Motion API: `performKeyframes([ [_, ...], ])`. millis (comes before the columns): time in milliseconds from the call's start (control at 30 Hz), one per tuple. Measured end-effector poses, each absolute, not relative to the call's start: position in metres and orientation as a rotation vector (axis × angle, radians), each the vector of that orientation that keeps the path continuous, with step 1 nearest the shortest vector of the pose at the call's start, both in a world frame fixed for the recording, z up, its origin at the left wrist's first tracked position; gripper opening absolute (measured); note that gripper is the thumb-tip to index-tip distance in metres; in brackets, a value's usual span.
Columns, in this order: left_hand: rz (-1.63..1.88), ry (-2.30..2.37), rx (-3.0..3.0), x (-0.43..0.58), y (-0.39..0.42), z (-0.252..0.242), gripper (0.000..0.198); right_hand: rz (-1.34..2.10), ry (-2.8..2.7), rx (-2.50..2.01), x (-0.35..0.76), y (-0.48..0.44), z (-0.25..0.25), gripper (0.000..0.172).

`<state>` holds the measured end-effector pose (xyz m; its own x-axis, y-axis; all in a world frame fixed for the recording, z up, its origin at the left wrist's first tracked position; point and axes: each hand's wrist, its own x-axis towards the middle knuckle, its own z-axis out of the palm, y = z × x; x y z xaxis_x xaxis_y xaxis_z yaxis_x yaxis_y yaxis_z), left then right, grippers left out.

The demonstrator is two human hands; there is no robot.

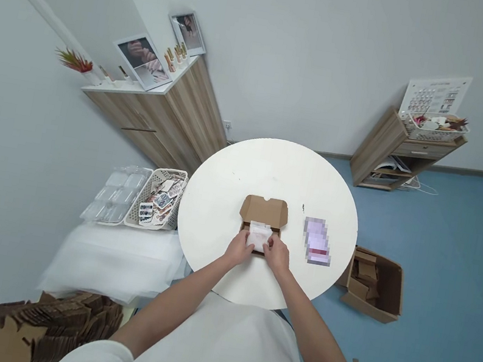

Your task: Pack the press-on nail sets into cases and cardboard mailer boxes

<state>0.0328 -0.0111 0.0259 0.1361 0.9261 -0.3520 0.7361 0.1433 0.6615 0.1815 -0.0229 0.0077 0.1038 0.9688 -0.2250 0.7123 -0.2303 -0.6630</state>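
A small brown cardboard box stands on the round white table, its lid flap raised on the far side. At its opening is a white foam-wrapped packet, which covers most of the inside. My left hand grips the packet's left edge with bent fingers. On the other side, my right hand pinches the packet's right edge. Whether the packet rests on the box floor is hidden.
Right of the box on the white table lies a blurred purple item. A larger carton with cardboard pieces stands on the floor at right. To the left are a white basket of cards, white foam sheets and stacked flat boxes.
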Motion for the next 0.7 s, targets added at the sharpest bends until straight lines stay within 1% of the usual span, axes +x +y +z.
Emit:
performKeyframes([
  [133, 0.033, 1.716, 1.842, 0.032, -0.011, 0.023, 0.043, 0.861, -1.788, -2.099, 0.178, -0.02, 0.004, 0.01],
  [300, -0.145, 1.635, 2.063, 0.026, -0.014, 0.02, 0.039, 0.893, -1.924, -2.239, 0.177, -0.019, 0.003, 0.015],
  [533, -0.169, 1.624, 2.257, 0.023, -0.016, 0.021, 0.04, 0.873, -2.035, -2.2, 0.175, -0.022, 0.003, 0.017],
  [700, -0.042, 1.663, 2.188, 0.019, -0.018, 0.021, 0.04, 0.785, -1.968, -1.979, 0.178, -0.032, 0.001, 0.019],
])
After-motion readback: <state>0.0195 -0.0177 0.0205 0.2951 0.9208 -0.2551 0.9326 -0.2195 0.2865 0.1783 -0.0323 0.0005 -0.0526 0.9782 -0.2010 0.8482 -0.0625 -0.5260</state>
